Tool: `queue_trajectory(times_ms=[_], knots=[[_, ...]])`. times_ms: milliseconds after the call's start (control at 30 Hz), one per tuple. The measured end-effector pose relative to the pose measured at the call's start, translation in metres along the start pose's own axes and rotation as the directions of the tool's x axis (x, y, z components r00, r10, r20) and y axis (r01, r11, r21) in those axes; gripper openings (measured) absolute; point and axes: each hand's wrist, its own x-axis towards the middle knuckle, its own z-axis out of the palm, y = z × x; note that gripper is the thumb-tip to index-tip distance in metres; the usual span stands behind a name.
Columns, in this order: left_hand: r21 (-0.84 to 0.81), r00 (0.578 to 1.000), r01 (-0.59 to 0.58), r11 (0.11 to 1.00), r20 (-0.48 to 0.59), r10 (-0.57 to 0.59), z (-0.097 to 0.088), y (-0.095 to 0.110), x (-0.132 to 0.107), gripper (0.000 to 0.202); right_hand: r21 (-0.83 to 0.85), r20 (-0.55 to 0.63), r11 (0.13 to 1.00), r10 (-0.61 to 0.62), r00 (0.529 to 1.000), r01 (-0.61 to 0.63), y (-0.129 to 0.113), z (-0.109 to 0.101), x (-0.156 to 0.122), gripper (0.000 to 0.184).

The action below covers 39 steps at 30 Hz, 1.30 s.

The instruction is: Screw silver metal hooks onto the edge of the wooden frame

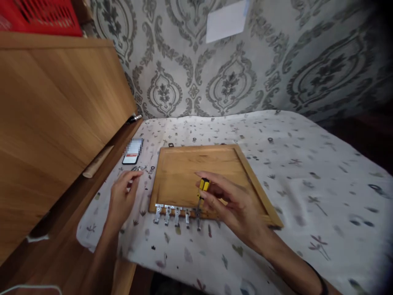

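Observation:
A wooden board with a raised frame (245,168) lies on a patterned white cloth. Several small metal brackets (172,213) are lined up along its near edge. My right hand (233,205) grips a small screwdriver with a yellow and black handle (204,185), its tip down at the rightmost bracket (198,217). My left hand (122,197) rests on the cloth left of the board, fingers loosely curled and reaching toward small metal parts (141,168); nothing shows in it.
A phone (133,152) lies on the cloth beyond the left hand. A large wooden cabinet (52,106) stands at the left with a red crate (39,16) on top. Patterned wallpaper with a white sheet (226,19) is behind the table.

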Motion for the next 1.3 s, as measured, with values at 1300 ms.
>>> queue_trajectory(times_ms=[1300], knots=[[0.272,0.953,-0.222,0.936,0.262,0.150,0.038,-0.050,0.008,0.013,-0.087,-0.048,0.985,-0.152,0.987,0.148,0.005,0.006,-0.005,0.038]])
